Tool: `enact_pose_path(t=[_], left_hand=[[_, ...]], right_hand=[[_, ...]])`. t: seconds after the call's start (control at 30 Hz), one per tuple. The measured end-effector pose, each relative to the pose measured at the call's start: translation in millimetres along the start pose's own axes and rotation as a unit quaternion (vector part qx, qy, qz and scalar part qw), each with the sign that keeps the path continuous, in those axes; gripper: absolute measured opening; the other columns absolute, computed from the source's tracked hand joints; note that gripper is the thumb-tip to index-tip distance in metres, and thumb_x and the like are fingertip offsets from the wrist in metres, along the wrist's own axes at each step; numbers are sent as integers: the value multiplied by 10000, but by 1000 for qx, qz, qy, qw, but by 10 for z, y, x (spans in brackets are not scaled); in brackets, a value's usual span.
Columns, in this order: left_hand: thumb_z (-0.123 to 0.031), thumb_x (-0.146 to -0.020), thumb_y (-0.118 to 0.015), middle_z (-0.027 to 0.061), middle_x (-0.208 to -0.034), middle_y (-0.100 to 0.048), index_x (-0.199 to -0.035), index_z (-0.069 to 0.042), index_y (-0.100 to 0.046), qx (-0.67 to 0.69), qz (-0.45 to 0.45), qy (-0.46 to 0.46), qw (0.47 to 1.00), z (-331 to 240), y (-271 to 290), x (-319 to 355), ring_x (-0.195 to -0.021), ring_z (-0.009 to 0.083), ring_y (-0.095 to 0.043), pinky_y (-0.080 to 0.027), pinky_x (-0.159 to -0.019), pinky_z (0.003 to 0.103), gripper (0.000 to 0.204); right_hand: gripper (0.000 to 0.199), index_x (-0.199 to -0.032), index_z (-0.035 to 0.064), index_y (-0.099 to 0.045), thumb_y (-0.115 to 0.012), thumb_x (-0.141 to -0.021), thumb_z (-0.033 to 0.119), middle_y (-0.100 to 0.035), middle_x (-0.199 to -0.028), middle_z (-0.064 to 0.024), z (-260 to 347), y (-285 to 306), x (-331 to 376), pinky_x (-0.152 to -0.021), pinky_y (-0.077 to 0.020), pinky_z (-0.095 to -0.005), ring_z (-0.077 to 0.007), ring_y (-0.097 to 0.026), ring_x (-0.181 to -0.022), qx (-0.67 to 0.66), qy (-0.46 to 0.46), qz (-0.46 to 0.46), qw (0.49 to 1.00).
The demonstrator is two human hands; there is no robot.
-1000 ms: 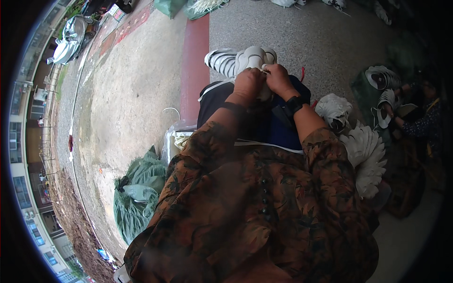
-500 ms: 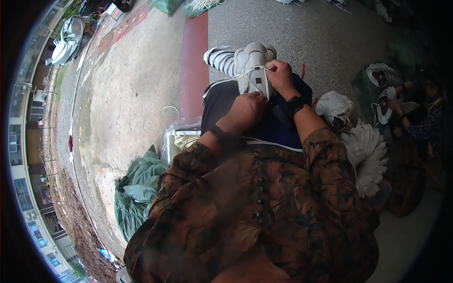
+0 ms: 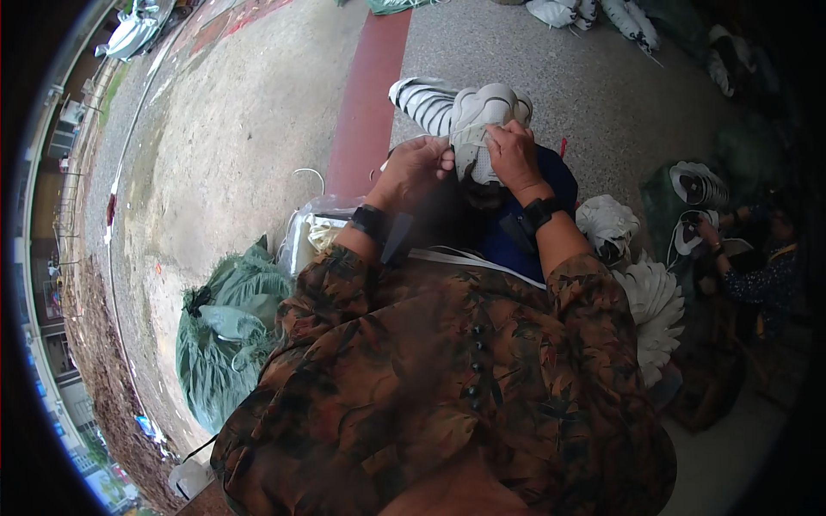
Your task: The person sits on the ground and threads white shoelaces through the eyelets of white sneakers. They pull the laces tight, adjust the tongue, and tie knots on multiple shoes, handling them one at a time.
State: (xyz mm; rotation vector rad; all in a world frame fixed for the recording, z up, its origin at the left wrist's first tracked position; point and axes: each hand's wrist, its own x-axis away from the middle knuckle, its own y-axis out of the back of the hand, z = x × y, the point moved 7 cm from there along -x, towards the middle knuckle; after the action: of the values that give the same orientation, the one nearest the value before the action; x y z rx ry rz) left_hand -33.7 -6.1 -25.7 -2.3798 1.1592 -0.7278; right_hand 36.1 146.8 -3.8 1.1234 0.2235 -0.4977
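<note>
I hold a white shoe [image 3: 483, 110] over my lap, above a dark blue cloth [image 3: 516, 241]. My right hand [image 3: 514, 155] grips its near side, fingers pressed on the pale upper. Fingers curled, my left hand [image 3: 415, 168] pinches the shoe's left edge. Just behind the shoe a grey striped shoe [image 3: 423, 101] lies on the ground, touching it. Both wrists wear dark bands. My patterned brown shirt hides the lap below.
A green net bag [image 3: 222, 337] and a clear plastic bag [image 3: 308, 234] sit at my left. Stacked white soles [image 3: 654, 310] lie at my right, beside another seated person [image 3: 757, 258]. A red floor stripe [image 3: 361, 112] runs ahead. More white shoes [image 3: 594, 12] lie farther off.
Half a second ago my left hand had drawn back toward my body; it has returned to the shoe's left edge. My right hand stayed on the shoe.
</note>
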Motion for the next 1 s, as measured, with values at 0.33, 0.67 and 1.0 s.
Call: enact_pose_path(t=[0.33, 0.67, 1.0], left_hand=[[-59, -804, -649, 46, -694, -593, -808, -14, -565, -3, -77, -40, 996, 77, -38, -584, -539, 101, -524, -417, -494, 202, 95], [32, -773, -624, 66, -667, -581, -780, 11, -547, -72, -140, -114, 981, -6, -65, -788, -540, 125, -559, -458, -496, 238, 81], [11, -706, -644, 92, -679, -609, -775, 15, -583, -312, -141, -170, 924, -76, -49, -869, -584, 169, -606, -488, -540, 286, 91]], right_hand=[[273, -980, 65, -628, -649, -708, 83, -569, -852, -155, -51, 13, 14, -774, -430, -430, -347, -551, -845, -88, -67, -18, 994], [221, -953, 55, -623, -591, -735, 80, -618, -878, -162, -116, -55, -6, -776, -419, -442, -363, -568, -836, -91, -59, -29, 994], [196, -929, 50, -617, -545, -746, 52, -632, -862, -148, -60, -29, -12, -776, -416, -438, -343, -585, -834, -73, -49, -46, 995]])
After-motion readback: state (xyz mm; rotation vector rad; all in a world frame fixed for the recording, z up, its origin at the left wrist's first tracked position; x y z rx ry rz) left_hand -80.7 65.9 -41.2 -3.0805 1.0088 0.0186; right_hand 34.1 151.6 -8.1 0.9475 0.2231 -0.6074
